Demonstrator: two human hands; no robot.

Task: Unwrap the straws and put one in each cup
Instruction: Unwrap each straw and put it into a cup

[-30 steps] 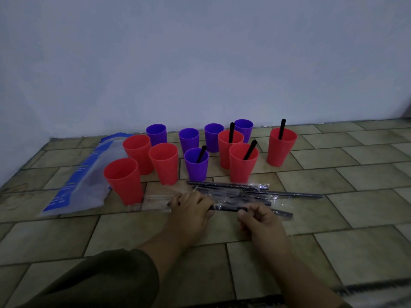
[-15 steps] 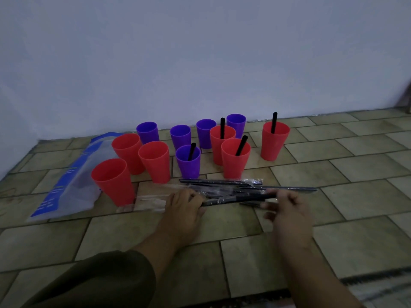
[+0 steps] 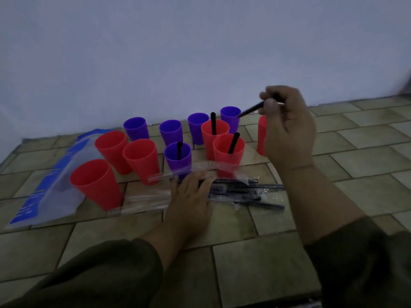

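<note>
Pinching a black straw (image 3: pixel 251 111) above the far purple cup (image 3: pixel 230 117), right hand (image 3: pixel 288 127) raised, left hand (image 3: pixel 191 196) flat, fingers straight, on the straw wrappers (image 3: pixel 224 172).

Prob. home interior: tiled floor (image 3: pixel 255 252) meets bare white wall (image 3: pixel 178 52); no furniture seen.

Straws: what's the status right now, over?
Right hand pinches a straw above the cups. Left hand flat on the pile. Nothing blocks.
</note>
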